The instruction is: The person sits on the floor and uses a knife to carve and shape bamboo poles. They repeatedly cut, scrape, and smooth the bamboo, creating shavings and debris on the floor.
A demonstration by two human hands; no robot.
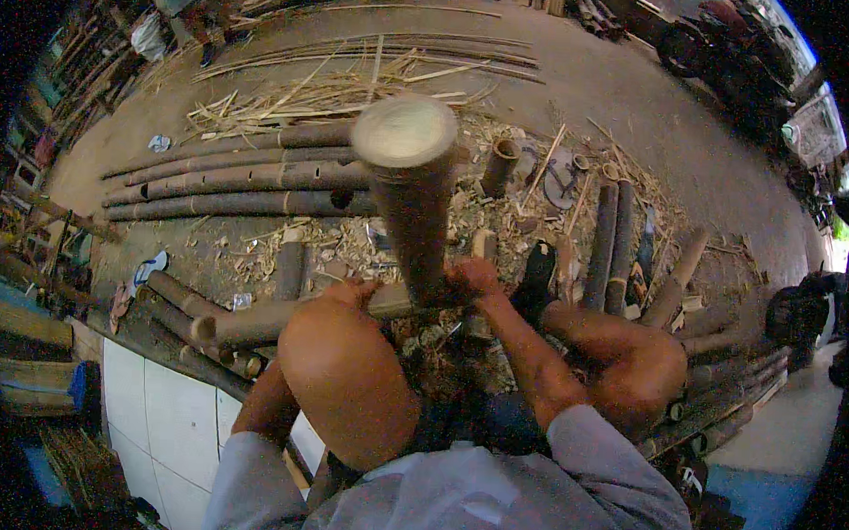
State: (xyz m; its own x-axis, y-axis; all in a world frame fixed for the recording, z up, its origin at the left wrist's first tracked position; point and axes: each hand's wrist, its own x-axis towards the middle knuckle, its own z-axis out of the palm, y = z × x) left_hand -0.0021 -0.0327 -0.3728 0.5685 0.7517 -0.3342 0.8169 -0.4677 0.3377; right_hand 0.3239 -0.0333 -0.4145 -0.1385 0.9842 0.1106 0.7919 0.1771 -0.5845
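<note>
The person sits low with both knees raised, and a thick bamboo section stands almost upright between the knees, its cut top end close to the camera. The right hand is closed around the lower part of this bamboo, on its right side. The left hand is just left of the same bamboo, touching a second bamboo pole that lies crosswise under it; the left knee covers much of this hand, so I cannot tell how wide its fingers are.

Beyond the hands, a row of long dark bamboo poles lies on the ground, some with round holes in them. Past these lie thin split bamboo strips. To the right of the right hand, several short bamboo pieces lie side by side, and a black sandal is just beside the hand. Chips and shavings cover the ground around the hands. At the near left is a white tiled surface.
</note>
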